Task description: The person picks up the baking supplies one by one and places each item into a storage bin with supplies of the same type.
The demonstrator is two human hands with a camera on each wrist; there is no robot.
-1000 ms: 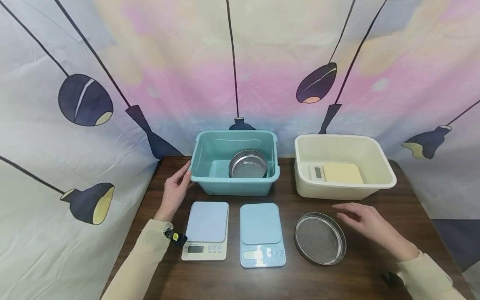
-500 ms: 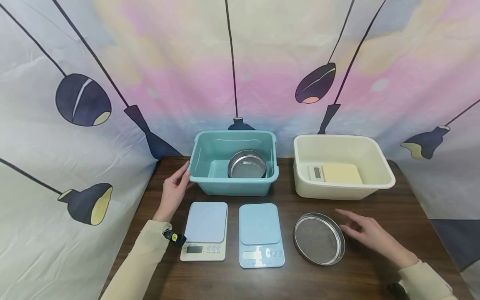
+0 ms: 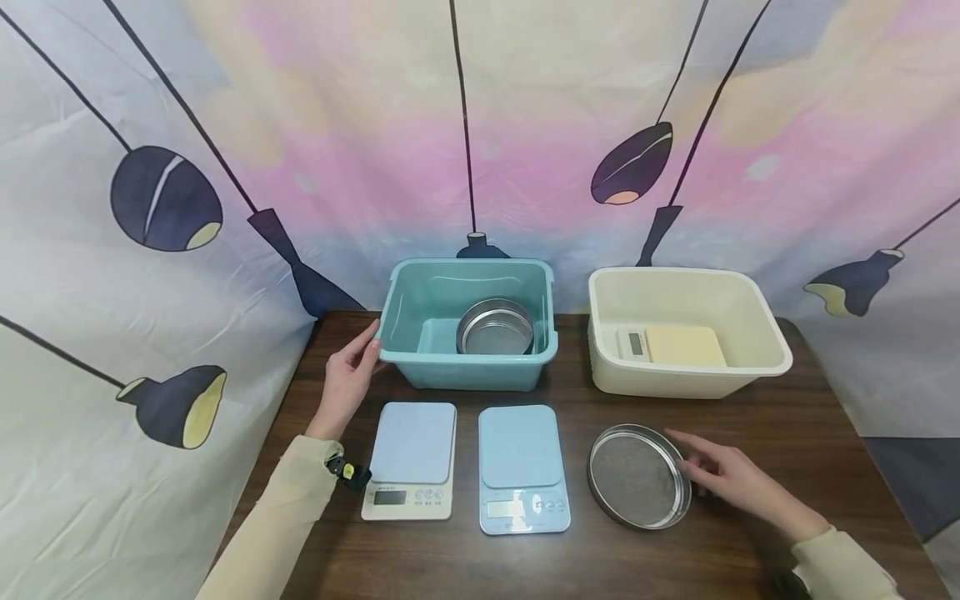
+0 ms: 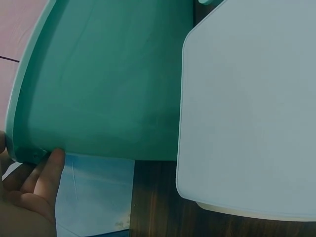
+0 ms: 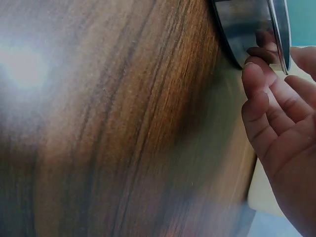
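Observation:
At the left end of the teal plastic basin (image 3: 468, 371), my left hand (image 3: 347, 383) holds the rim, thumb and fingers on either side. Inside that basin lies a round metal sieve (image 3: 495, 333). My right hand (image 3: 738, 479) is at the right edge of another round metal sieve (image 3: 640, 477) lying on the table. Its fingers are loosely bent, with the thumb just over the rim. In the right wrist view the fingertips (image 5: 253, 74) are close to the sieve's side wall (image 5: 244, 29); whether they touch it I cannot tell.
A white kitchen scale (image 3: 412, 442) and a light blue kitchen scale (image 3: 521, 446) lie side by side in front of the teal basin. The cream basin (image 3: 667, 382), back right, holds a scale with a yellow platform (image 3: 684, 346). A printed cloth (image 3: 337, 167) hangs behind the table.
My right hand has come down toward the front of the table and closer to the right rim of the sieve. The left hand stays at the teal basin.

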